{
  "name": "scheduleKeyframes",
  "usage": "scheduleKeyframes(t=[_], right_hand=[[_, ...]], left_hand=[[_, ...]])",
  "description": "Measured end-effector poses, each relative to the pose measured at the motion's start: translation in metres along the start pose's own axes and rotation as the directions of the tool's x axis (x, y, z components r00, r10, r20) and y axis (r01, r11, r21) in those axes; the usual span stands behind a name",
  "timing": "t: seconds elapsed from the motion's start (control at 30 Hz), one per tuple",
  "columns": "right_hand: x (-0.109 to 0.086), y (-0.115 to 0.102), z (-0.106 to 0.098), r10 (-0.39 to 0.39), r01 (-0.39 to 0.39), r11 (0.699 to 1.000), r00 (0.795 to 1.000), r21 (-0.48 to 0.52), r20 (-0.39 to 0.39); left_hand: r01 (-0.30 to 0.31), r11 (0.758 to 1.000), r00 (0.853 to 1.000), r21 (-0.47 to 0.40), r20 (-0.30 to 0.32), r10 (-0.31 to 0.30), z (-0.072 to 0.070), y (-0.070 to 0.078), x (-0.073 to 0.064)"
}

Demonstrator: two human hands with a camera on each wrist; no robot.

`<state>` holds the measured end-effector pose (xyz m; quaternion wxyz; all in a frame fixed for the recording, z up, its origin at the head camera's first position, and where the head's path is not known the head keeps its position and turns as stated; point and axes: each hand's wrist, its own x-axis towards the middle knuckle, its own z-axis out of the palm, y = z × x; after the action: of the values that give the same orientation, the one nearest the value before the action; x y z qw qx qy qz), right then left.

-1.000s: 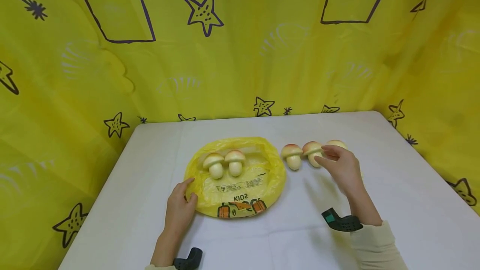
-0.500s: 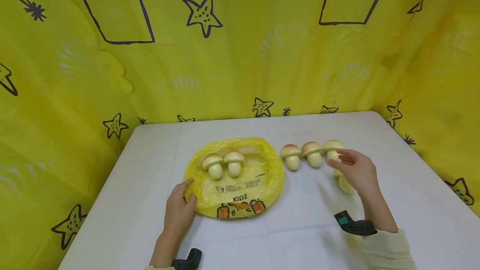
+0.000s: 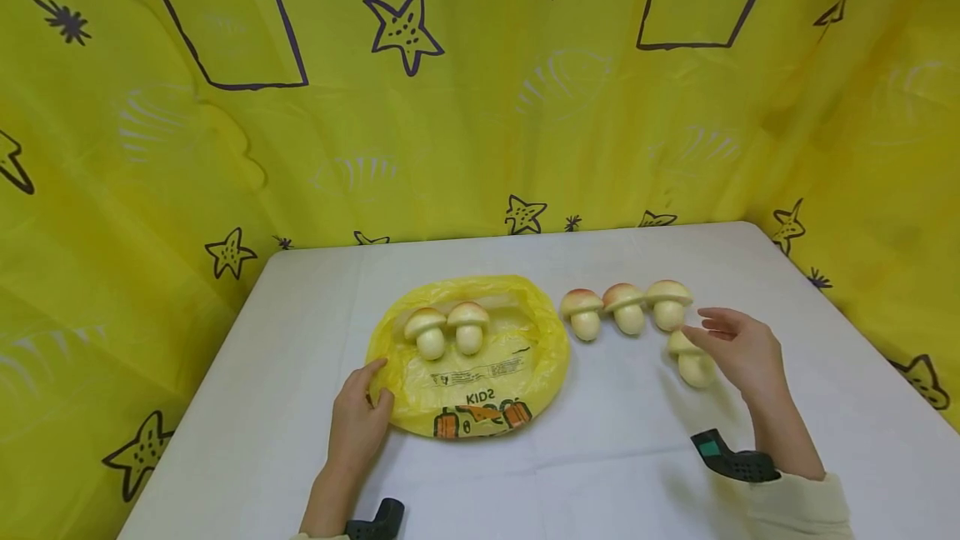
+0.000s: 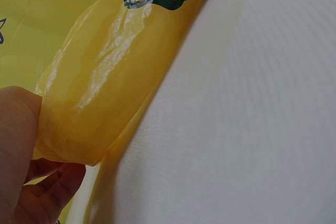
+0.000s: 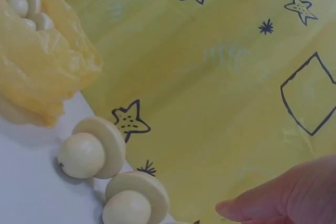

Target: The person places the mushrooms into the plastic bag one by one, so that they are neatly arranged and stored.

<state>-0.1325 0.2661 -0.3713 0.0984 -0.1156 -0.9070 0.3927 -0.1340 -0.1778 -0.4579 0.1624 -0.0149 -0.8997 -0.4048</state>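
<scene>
A yellow sheet (image 3: 480,132), softly creased and printed with dark starfish outlines, is hung behind a smooth white surface (image 3: 592,490), on which a rounded bag of thin, crinkled yellow plastic (image 3: 551,357) is laid, with two smooth cream mushrooms with domed brownish caps (image 3: 468,338) contained in it. The bag's edge is pinched in the grip of the left hand (image 3: 358,415). Beside the bag, three bulbous-stemmed cream mushrooms (image 3: 627,321) are lined up, and a paler mushroom (image 3: 693,369) is partly covered by the right hand (image 3: 744,357), its grip parted, though whether that cap is touched cannot be told.
</scene>
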Motion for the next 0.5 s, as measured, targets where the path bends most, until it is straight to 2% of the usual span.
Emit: scheduleKeyframes(t=[0.2,0.33,0.5], right_hand=[[0.0,0.008,-0.005,-0.001,0.002,0.998,1.0,-0.061,0.031],[0.001,0.011,-0.007,-0.026,0.029,0.99,0.999,-0.14,0.03],[0.001,0.015,-0.006,-0.041,0.048,0.982,0.998,-0.181,0.04]], left_hand=[[-0.004,1.0,1.0,0.001,-0.006,0.004,0.0,-0.001,-0.001],[-0.014,1.0,1.0,0.003,-0.008,0.014,0.0,-0.002,0.0],[-0.014,1.0,1.0,0.002,-0.013,0.014,0.0,-0.001,0.0]])
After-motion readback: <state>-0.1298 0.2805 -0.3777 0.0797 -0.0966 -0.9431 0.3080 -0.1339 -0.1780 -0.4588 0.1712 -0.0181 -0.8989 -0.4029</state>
